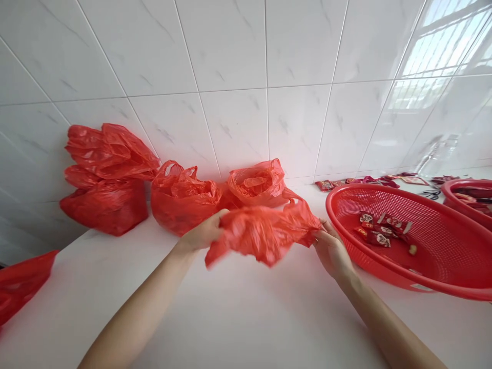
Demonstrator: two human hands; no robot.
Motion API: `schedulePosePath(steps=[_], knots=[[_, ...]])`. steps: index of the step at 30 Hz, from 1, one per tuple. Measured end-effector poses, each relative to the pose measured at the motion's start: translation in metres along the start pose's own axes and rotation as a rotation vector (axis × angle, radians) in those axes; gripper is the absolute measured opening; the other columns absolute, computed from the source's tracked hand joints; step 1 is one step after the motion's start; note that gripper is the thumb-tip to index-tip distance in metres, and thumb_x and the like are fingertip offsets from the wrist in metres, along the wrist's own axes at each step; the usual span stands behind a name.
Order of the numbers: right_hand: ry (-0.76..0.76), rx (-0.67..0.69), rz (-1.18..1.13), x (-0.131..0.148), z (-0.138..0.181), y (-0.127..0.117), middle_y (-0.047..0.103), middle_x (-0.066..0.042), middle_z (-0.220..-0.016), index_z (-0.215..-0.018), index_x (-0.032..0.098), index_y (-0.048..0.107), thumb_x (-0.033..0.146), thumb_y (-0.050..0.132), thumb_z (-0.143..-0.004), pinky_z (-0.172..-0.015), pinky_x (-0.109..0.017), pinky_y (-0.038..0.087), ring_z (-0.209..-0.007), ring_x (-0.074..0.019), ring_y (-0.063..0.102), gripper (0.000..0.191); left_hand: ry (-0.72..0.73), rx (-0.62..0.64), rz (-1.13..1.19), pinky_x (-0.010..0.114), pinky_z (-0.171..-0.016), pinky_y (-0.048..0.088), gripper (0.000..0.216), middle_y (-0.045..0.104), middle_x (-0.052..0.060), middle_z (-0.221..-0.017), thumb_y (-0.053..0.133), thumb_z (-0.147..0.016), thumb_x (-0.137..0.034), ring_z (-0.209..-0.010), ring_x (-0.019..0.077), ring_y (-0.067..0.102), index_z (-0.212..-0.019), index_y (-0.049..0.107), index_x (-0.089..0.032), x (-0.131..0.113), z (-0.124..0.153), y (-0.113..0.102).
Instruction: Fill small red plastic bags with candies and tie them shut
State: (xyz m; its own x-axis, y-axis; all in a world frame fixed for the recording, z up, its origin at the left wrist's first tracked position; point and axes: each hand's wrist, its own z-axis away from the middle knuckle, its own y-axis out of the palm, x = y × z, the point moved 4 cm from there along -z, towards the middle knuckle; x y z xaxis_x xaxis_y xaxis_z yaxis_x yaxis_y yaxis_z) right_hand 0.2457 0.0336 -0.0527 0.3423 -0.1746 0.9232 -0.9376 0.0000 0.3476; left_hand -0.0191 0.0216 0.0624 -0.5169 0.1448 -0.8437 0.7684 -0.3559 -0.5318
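Bare left hand (200,237) and right hand (332,252), bare forearms; nails seemingly short.

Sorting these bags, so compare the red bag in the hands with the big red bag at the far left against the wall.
The held bag hangs above the counter, gripped by the left hand and right hand; the far-left bag sits on the counter, untouched. The held bag looks limp and crumpled; the far-left bag bulges, with its top bunched up. Both are thin red plastic.
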Motion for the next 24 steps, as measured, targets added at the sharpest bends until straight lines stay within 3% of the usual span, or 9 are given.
schedulePosePath(steps=[3, 5, 9, 14, 20, 24], knots=[[-0.133, -0.044, 0.216, 0.002, 0.005, -0.003, 0.069, -0.01, -0.119, -0.112, 0.023, 0.061, 0.033, 0.063, -0.08, -0.086, -0.042, 0.055, -0.105, -0.0276, 0.066, 0.033, 0.151, 0.404, -0.321, 0.025, -0.058, 0.042, 0.007, 0.053, -0.002, -0.064, 0.063, -0.067, -0.02, -0.062, 0.0137, 0.051, -0.06, 0.063, -0.02, -0.019, 0.018, 0.027], [-0.29, -0.076, 0.382, 0.01, 0.011, -0.002, 0.064, -0.012, -0.131, -0.122, 0.023, 0.058, 0.033, 0.058, -0.084, -0.097, -0.047, 0.052, -0.119, -0.0308, 0.061, 0.039, 0.248, 0.493, -0.65, 0.025, -0.057, 0.036, 0.014, 0.05, -0.002, -0.069, 0.054, -0.068, -0.009, -0.061, 0.0119, 0.046, -0.059, 0.058, -0.019, -0.023, 0.026, 0.043], [-0.727, -0.069, 0.722, 0.034, 0.032, 0.01, 0.052, -0.015, -0.148, -0.134, 0.021, 0.053, 0.022, 0.046, -0.089, -0.113, -0.058, 0.037, -0.141, -0.0346, 0.044, 0.046, 0.298, 0.419, -1.042, 0.027, -0.064, 0.037, 0.023, 0.051, 0.001, -0.073, 0.049, -0.063, 0.005, -0.067, 0.0149, 0.051, -0.057, 0.049, -0.017, -0.016, 0.025, 0.062], [-1.071, -0.017, 0.927, 0.051, 0.055, 0.028, 0.055, -0.011, -0.146, -0.135, 0.027, 0.053, 0.011, 0.042, -0.088, -0.106, -0.055, 0.044, -0.133, -0.0331, 0.053, 0.051, 0.27, 0.375, -1.17, 0.031, -0.076, 0.042, 0.033, 0.063, 0.006, -0.083, 0.05, -0.069, 0.007, -0.086, 0.0237, 0.062, -0.073, 0.068, -0.019, -0.003, 0.009, 0.065], [-1.155, 0.029, 1.132, 0.049, 0.066, 0.036, 0.064, -0.009, -0.139, -0.13, 0.028, 0.059, 0.018, 0.051, -0.083, -0.112, -0.06, 0.037, -0.128, -0.0354, 0.058, 0.049, 0.277, 0.384, -1.083, 0.047, -0.102, 0.04, 0.016, 0.066, 0.009, -0.089, 0.061, -0.072, -0.005, -0.09, 0.0251, 0.062, -0.061, 0.065, -0.017, -0.001, -0.001, 0.068], [-1.167, 0.348, 1.177, 0.037, 0.073, 0.058, 0.075, -0.006, -0.119, -0.112, 0.026, 0.068, 0.012, 0.05, -0.083, -0.115, -0.055, 0.036, -0.125, -0.0288, 0.061, 0.037, 0.31, 0.395, -1.047, 0.057, -0.111, 0.032, 0.02, 0.067, 0.009, -0.086, 0.061, -0.077, -0.01, -0.1, 0.0279, 0.061, -0.058, 0.062, -0.017, -0.001, -0.005, 0.075]])
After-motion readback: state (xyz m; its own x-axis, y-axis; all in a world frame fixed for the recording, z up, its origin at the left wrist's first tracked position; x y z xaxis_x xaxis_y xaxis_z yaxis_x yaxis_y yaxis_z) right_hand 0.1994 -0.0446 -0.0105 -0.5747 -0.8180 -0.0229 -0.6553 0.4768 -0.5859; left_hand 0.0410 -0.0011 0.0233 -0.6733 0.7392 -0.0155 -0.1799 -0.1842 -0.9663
